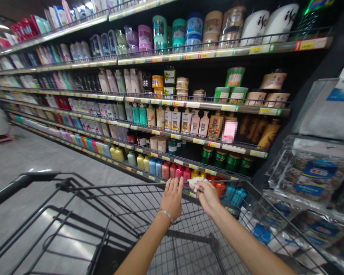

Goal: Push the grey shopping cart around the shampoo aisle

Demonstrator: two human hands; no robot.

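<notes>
Stretched out over a black wire shopping cart, my left hand has its fingers extended near the far rim, palm down, with nothing visible in it. A bracelet circles the left wrist. To its right, my right hand pinches a crumpled white tissue between thumb and fingers. The two hands are apart. Beyond them, small colorful bottles line the lowest shelf.
Long shelves of bottles and jars run across the front and away to the left. Packaged scrubbers hang close on the right. Grey floor shows at the left. A pale rounded object on a pink base stands at the far left edge.
</notes>
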